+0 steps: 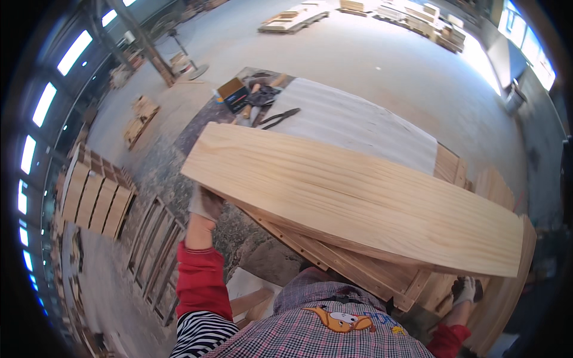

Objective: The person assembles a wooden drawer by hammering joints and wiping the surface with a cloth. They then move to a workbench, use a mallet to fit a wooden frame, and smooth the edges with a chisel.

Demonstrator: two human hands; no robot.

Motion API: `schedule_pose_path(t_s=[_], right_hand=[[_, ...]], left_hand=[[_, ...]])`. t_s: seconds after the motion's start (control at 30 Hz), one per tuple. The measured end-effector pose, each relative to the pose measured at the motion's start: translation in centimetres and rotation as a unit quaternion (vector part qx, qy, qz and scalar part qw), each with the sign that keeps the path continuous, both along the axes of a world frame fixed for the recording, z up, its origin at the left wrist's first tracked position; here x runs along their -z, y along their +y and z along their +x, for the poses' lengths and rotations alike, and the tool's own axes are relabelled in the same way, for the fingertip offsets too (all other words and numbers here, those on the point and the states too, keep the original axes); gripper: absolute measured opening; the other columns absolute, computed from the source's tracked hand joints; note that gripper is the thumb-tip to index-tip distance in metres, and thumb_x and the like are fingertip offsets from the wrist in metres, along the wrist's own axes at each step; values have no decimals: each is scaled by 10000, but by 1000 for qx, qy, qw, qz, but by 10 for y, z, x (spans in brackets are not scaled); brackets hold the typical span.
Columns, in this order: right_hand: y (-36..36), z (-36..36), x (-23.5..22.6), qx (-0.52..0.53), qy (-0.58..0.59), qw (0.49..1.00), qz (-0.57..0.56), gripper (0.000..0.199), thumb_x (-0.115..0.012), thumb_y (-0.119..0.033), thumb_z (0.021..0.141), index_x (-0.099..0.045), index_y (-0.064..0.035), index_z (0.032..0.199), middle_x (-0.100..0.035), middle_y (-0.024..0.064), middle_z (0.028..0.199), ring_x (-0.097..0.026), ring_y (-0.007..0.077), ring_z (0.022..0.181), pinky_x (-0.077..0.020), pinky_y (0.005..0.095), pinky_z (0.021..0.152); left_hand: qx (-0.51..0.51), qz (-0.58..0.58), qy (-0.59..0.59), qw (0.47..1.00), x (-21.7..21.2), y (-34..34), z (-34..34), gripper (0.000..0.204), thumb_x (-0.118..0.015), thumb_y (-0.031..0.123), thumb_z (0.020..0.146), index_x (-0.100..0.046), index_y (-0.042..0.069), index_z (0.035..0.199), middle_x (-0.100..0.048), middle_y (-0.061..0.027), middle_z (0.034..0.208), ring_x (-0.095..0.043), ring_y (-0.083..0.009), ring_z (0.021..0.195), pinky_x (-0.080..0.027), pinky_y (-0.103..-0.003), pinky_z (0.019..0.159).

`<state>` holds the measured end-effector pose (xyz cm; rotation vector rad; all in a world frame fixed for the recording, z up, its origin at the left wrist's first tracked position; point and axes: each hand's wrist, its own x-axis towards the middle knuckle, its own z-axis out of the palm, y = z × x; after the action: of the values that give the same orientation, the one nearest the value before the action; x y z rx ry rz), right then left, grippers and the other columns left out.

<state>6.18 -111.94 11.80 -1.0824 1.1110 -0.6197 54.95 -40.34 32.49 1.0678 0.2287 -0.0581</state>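
Note:
A long pale wooden panel [352, 194] spans the view in front of me, raised and tilted above the worktable. My left hand [206, 204], in a white and dark work glove, grips its left end from below; the board hides some of the fingers. Near the right end of the panel's close edge, my gloved right hand [467, 290] is closed on that edge, fingertips partly hidden. Beneath the panel lies a wooden frame [334, 258] with small holes along its rail. Another wooden board [507, 292] stands by the right end.
White foam sheeting [358, 122] covers the worktable beyond the panel. Pliers [280, 118], a small open box [233, 94] and other tools lie at its far left corner. Left are a slatted wooden rack [155, 253] and stacked wood [98, 200]. Loaded pallets [293, 18] stand far off.

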Motion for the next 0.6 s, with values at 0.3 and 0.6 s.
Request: schedule_pose_path(t_s=[0.3,0.6], right_hand=[[26,131,-116,-26,-4,999,-41,311,-504,-293,943,-538,-194,1236,-612,46,941,-580,157,737,-497,325,611],[71,172,-160,-8,-25,999,-32,382,-445,-355,963,-512,-156,1282,-613,70,1046,-599,194,834,-512,363,692]], left_hand=[[133,13,159,978,37,10,-4,514,-444,465,957,-466,101,1319,-556,-84,1286,-567,-281,1126,-502,-509,888],[259,17,64,964,-2,-3,80,556,-455,438,955,-413,77,1375,-523,-102,1335,-533,-300,1188,-471,-519,936]])
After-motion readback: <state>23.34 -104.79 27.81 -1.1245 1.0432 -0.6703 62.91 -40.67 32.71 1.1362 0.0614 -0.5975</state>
